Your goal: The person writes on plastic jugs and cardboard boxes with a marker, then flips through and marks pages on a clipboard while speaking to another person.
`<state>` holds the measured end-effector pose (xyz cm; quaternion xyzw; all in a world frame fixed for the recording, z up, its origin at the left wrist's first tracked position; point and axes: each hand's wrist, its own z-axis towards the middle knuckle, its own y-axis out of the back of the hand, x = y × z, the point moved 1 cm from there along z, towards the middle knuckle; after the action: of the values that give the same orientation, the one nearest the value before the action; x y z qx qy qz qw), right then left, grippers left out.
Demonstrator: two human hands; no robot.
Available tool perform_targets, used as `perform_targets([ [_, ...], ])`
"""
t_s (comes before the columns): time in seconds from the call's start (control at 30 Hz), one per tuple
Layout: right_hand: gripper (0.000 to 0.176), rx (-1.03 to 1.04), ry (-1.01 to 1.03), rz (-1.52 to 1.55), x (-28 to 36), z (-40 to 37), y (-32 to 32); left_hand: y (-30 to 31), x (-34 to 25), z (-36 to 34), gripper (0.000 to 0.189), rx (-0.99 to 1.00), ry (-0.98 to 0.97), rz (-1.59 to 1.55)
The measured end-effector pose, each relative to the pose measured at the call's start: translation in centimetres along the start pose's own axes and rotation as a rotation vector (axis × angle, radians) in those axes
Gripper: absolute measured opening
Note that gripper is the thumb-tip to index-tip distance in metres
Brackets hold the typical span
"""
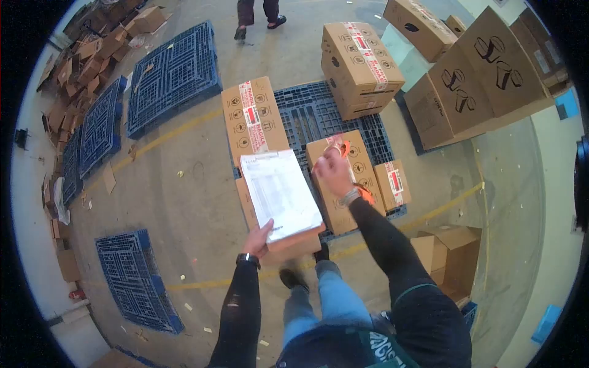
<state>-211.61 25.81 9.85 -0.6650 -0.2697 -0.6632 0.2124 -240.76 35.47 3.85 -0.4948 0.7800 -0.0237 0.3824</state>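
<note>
My left hand point(259, 238) grips the lower left corner of a clipboard point(270, 153) with printed papers point(279, 196) on it, thumb on top. My right hand point(334, 173) is closed, fingers curled, above a brown carton point(362, 165) on the blue plastic pallet point(300, 113). Orange parts point(367, 194) of a tool show beside that hand and wrist; its kind is blurred and partly hidden. A small carton point(392, 184) with red-and-white tape stands right of it. Left of it, a long carton point(254, 113) with FRAGILE tape lies partly under the clipboard.
A taller taped carton point(362, 67) stands at the pallet's far end. Large open cartons point(478, 80) stand at right, another open box point(448, 257) near my right side. More blue pallets point(175, 76) and a carton heap point(92, 61) lie left. Another person's legs point(257, 12) are ahead.
</note>
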Motion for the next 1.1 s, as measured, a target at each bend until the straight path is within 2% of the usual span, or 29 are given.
perform_targets([
  [0.03, 0.004, -0.064, -0.011, 0.249, 2.2, -0.2, 0.9, -0.7, -2.0, -1.9, 0.046, 0.038, -0.003, -0.015],
  [0.17, 0.007, 0.027, 0.103, 0.321, 12.5, -4.1, 1.8, -1.8, -8.7, -10.3, 0.044, 0.128, -0.157, -0.067],
  [0.27, 0.013, 0.028, 0.193, 0.273, 20.0, -8.4, -2.6, -0.4, -13.5, -15.0, 0.048, 0.219, -0.296, -0.03],
  [0.37, 0.019, 0.035, 0.131, 0.28, 27.5, -13.1, -9.6, 1.2, -17.7, -18.9, 0.046, 0.361, -0.363, 0.002],
  [0.5, 0.032, 0.145, 0.386, 0.045, 29.9, -16.1, -16.0, 4.1, -21.7, -23.2, 0.043, 0.468, -0.453, 0.064],
  [0.53, 0.039, 0.141, 0.389, -0.01, 30.2, -16.4, -17.2, 4.8, -22.4, -24.5, 0.044, 0.476, -0.473, 0.08],
  [0.63, 0.045, 0.107, 0.527, -0.144, 34.0, -18.5, -20.6, 5.2, -23.2, -27.5, 0.044, 0.508, -0.52, 0.097],
  [0.67, 0.045, 0.073, 0.473, 0.015, 33.9, -18.6, -21.9, 5.2, -23.5, -28.4, 0.044, 0.521, -0.54, 0.098],
  [0.87, 0.041, 0.091, 0.506, -0.059, 34.9, -19.2, -22.9, 3.8, -23.4, -31.3, 0.043, 0.564, -0.6, 0.026],
  [0.97, 0.04, 0.02, 0.562, -0.115, 35.3, -19.8, -22.4, 3.5, -23.3, -31.9, 0.041, 0.557, -0.667, 0.041],
  [1.1, 0.04, -0.086, 0.543, -0.021, 34.6, -19.4, -21.3, 2.9, -22.6, -32.5, 0.038, 0.523, -0.714, 0.012],
])
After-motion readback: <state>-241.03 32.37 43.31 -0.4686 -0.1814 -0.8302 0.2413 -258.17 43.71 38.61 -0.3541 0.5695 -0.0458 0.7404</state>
